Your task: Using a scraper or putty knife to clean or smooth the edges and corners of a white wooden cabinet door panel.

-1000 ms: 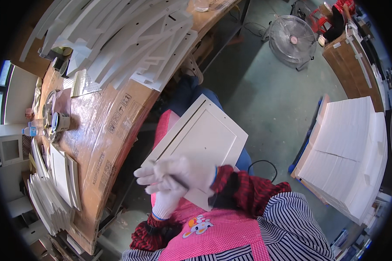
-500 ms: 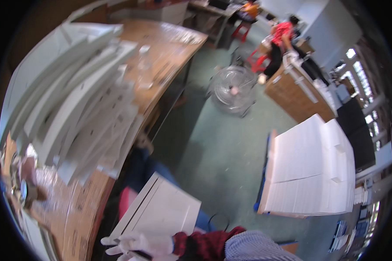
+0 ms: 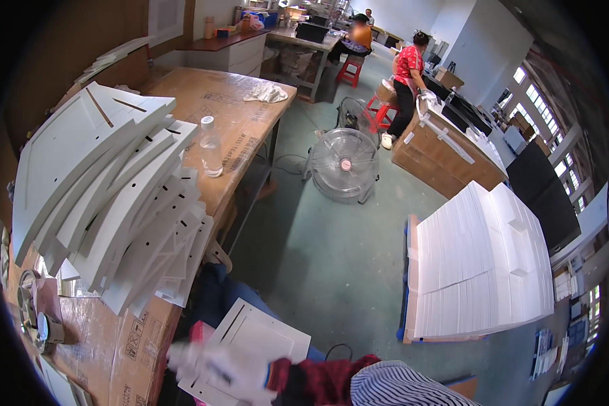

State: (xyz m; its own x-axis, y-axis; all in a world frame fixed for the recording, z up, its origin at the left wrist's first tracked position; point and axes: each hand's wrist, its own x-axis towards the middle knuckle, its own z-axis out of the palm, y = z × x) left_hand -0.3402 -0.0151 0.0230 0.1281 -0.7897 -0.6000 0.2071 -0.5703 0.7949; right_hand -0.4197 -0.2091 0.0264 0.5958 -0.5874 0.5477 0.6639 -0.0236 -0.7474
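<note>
My right hand (image 3: 220,369), in a white glove below a red-and-black plaid sleeve, reaches in from the lower right. It passes over a flat white panel (image 3: 271,328) with a grooved edge, which lies across my lap. Motion smears its fingers, and a dark patch shows at the hand that I cannot make out. Whether the hand touches the panel is unclear. My left hand is out of sight. Beside me on the left, a leaning stack of curved white panels (image 3: 81,162) with dark slots and holes rests on the workbench (image 3: 128,338).
A clear bottle (image 3: 211,152) and a white cloth (image 3: 266,93) lie farther along the bench. Rolls of tape (image 3: 49,329) sit near its left side. A floor fan (image 3: 345,164) stands ahead; a pallet of white sheets (image 3: 467,264) is at right. A person in red (image 3: 411,64) works beyond.
My view has shifted and sharpened. The gloved right hand, whose fingers were spread at the panel's lower edge, has moved up and right over the panel and is now blurred.
</note>
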